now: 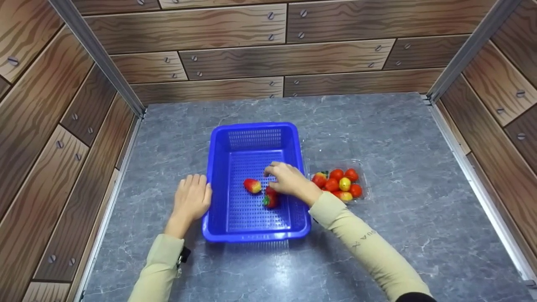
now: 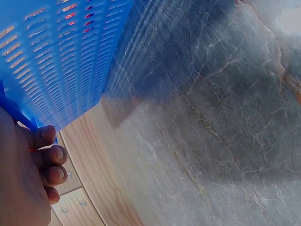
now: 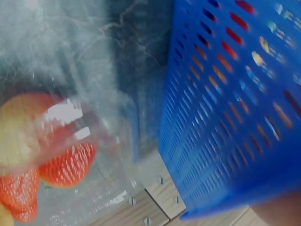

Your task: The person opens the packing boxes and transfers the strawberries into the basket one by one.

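Note:
A blue plastic basket point(image 1: 256, 237) with perforated sides stands on the grey tabletop. My left hand point(image 1: 192, 199) grips its left rim, fingertips point(image 2: 57, 155) curled at the edge in the left wrist view. Inside the basket, my right hand point(image 1: 287, 178) hovers low with thumb and fingers apart and a gap between them. Just under it lie a strawberry with green leaves point(image 1: 270, 201) and another red one, partly hidden by the hand. A red and yellow strawberry point(image 1: 252, 186) rests to their left. In the right wrist view the basket wall point(image 3: 221, 94) hides the right fingers.
Right of the basket sits a clear plastic box point(image 1: 364, 178) with several red and yellow strawberries point(image 1: 337, 174), its transparent lid toward the back. Wood-patterned panels point(image 1: 235, 63) enclose the table at the back and both sides.

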Demonstrator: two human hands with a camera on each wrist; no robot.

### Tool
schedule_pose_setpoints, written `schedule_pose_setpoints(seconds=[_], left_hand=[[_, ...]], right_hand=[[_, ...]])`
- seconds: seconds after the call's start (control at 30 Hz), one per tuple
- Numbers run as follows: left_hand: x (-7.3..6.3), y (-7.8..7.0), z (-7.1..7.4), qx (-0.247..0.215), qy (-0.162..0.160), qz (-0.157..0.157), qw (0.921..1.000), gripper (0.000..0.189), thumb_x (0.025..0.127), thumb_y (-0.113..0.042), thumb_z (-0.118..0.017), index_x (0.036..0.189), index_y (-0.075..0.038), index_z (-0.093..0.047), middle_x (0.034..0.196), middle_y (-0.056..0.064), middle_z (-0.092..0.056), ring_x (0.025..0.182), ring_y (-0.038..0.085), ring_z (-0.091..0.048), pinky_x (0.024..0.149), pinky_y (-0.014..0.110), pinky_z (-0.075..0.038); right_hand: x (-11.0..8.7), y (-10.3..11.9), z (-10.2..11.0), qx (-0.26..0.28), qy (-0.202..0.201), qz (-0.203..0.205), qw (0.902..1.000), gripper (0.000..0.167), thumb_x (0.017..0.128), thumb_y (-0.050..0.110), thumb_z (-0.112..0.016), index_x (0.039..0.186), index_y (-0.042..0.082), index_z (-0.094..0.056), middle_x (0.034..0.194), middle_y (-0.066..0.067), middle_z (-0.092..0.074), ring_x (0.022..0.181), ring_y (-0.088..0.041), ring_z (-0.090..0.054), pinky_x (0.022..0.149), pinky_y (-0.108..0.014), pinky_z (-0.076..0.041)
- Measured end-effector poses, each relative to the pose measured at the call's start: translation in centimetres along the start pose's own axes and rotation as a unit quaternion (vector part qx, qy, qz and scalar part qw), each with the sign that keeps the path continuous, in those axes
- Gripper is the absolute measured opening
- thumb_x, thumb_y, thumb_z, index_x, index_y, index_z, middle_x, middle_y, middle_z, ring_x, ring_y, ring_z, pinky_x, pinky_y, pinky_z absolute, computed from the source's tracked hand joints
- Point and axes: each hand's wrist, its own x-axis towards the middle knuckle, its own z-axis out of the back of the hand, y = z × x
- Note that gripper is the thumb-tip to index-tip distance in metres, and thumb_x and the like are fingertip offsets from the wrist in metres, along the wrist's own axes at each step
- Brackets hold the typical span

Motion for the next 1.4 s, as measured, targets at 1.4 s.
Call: schedule_pose_setpoints(seconds=[1.4], left_hand=[[-0.1,0.0,-0.1,-0.017,-0.012,0.000,0.9998,0.024,0.096,-0.018,-0.041,0.086,0.001,-0.051,0.081,0.018,-0.050,0.077,0.040,-0.047,0.069,0.048,-0.037]], right_hand=[[-10.6,-9.2,5.9,-0.045,0.000,-0.158,0.9865,0.025,0.078,0.015,-0.076,0.100,0.003,-0.071,0.094,-0.016,-0.066,0.086,-0.037,-0.064,0.071,-0.055,-0.052]])
